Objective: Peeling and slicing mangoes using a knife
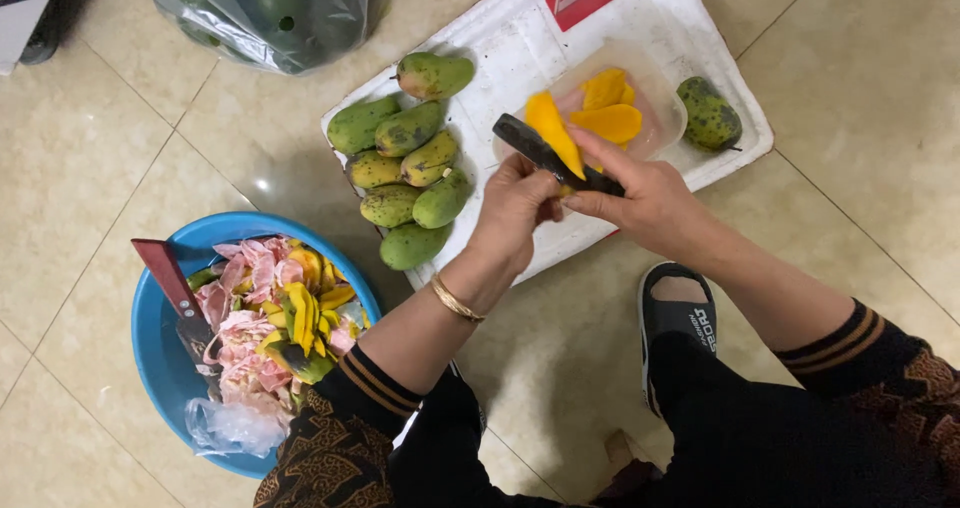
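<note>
My left hand [513, 211] holds a peeled yellow mango piece [553, 128] over the white foam tray [520, 48]. My right hand [640, 196] grips a dark knife [535, 148] laid against that mango flesh. Just beyond the hands sits a clear plastic container [655, 128] with yellow mango slices [610, 108] in it. A pile of several green mangoes [405, 168] lies on the left part of the tray. One more green mango [708, 114] rests at the tray's right edge.
A blue basin [150, 338] at lower left holds pink wrappers, mango peels and a red-handled cleaver [175, 293]. A clear plastic bag with green fruit [270, 13] lies at the top. The floor is beige tile. My sandalled foot [678, 313] is beside the tray.
</note>
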